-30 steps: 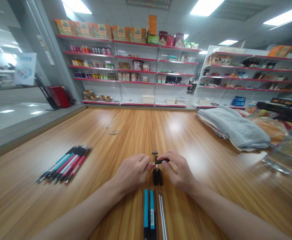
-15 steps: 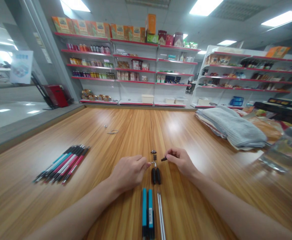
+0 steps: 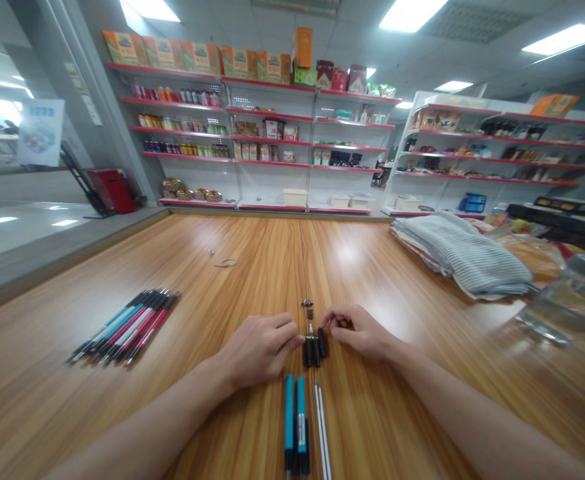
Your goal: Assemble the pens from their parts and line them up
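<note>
Several small black pen grips (image 3: 312,351) lie side by side at the middle of the table. My left hand (image 3: 265,347) is closed, thumb and index fingertips together at their left edge; whatever it pinches is too small to make out. On the other side, my right hand (image 3: 357,328) has curled fingers, with the index fingertip at the upper end of the rightmost black grip (image 3: 321,343). Just beyond lie a small pale tip (image 3: 311,328), a small dark piece (image 3: 310,313) and small dark metallic parts (image 3: 307,303). Closer to me are blue pen barrels (image 3: 289,413) and thin white refills (image 3: 323,427).
A row of blue, black and pink pens (image 3: 125,327) lies on the left. Folded cloths (image 3: 465,253) and a clear water container (image 3: 567,300) occupy the right. A thin ring-like loop (image 3: 226,263) lies farther off. Stocked shelves (image 3: 272,140) stand behind the table (image 3: 197,427).
My right hand has moved left and brought its black grip from beside the row to lie against the others. The small metallic piece at my left fingertips no longer shows; that hand is slightly nearer me.
</note>
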`<act>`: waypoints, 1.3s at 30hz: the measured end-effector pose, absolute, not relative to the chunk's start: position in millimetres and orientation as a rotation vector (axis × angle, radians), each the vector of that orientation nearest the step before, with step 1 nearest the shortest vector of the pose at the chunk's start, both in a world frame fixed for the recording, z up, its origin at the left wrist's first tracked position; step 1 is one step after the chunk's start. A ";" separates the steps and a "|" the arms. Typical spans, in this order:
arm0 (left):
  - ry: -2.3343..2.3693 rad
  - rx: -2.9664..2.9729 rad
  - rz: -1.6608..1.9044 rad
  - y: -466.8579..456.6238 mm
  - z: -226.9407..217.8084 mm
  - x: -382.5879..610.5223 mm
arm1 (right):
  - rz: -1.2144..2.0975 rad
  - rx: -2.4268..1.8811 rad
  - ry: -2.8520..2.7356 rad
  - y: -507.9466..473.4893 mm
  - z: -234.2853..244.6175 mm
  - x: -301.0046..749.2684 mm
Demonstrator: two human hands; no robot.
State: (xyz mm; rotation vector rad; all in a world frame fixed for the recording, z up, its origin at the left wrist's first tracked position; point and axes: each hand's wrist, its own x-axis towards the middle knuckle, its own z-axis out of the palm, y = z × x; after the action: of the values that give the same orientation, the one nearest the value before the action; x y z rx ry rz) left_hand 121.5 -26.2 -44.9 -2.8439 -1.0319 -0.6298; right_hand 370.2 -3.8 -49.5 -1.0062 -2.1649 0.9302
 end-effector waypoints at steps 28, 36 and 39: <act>-0.847 -3.105 -0.594 -27.2 -45.2 119.2 | 0.631 -0.957 -2.357 -11.2 -46.4 368.9; -0.831 -3.122 -0.615 -28.0 -45.8 119.2 | 0.595 -0.954 -2.372 -12.4 -45.0 368.2; -0.825 -3.126 -0.630 -27.2 -46.4 119.3 | 0.596 -0.956 -2.372 -12.2 -45.9 368.2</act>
State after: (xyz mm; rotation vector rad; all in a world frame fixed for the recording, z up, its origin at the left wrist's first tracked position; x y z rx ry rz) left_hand 119.3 -27.2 -46.4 -3.1258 -0.8251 -0.6304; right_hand 368.2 -12.2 -45.9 -0.9557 -2.3722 0.5959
